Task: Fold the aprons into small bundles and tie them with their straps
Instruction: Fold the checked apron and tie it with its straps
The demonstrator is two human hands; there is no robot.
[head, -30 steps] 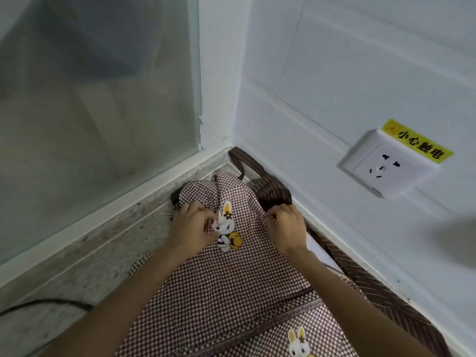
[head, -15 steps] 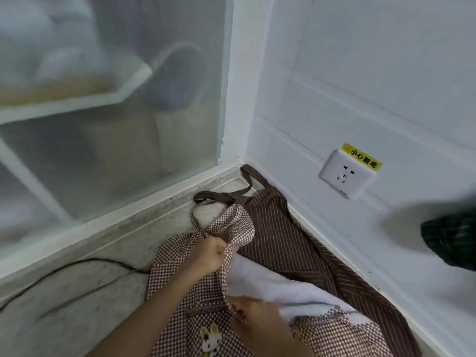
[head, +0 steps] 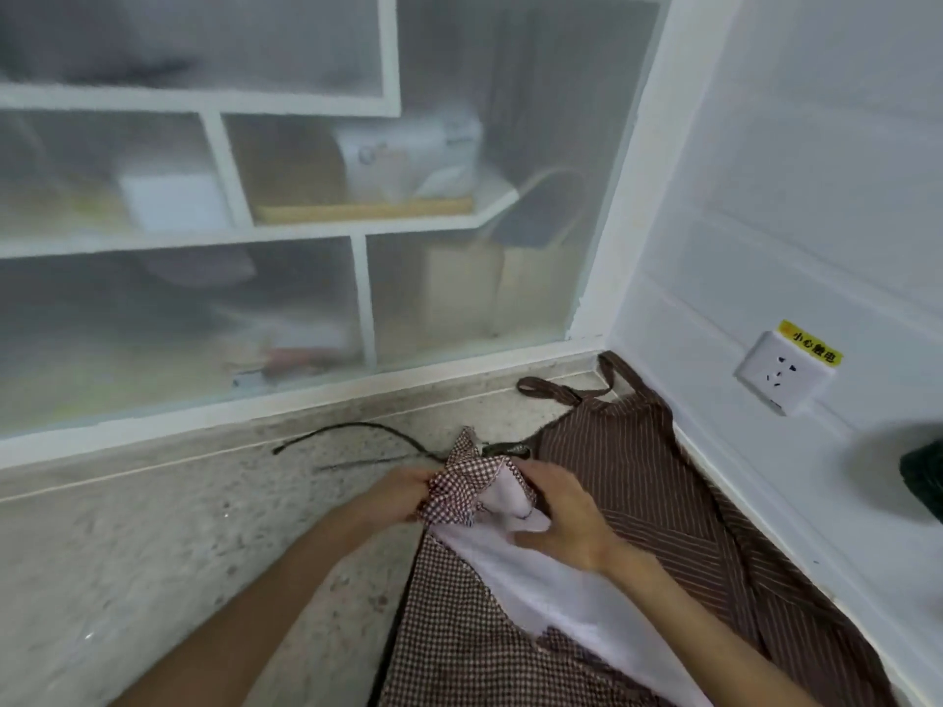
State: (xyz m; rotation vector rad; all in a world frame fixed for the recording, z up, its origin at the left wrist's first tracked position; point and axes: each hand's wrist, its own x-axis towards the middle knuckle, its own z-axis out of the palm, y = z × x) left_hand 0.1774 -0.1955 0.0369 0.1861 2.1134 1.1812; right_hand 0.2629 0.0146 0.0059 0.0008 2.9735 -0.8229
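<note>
A brown-and-white checked apron with a white lining lies on the speckled stone counter, its top part bunched up. My left hand grips the bunched checked cloth from the left. From the right, my right hand holds the white lining of the same bunch between thumb and fingers. A dark thin strap of this apron trails left across the counter. Under it, toward the wall, a brown striped apron is spread flat, its neck strap reaching into the corner.
A frosted glass partition with blurred shelves behind it bounds the counter at the back. The white wall on the right carries a socket with a yellow label. A dark green object shows at the right edge.
The apron's top has been pulled back and bunched, exposing the white lining. My right hand moved up from below to take the bunch. The view tilted up and left.
</note>
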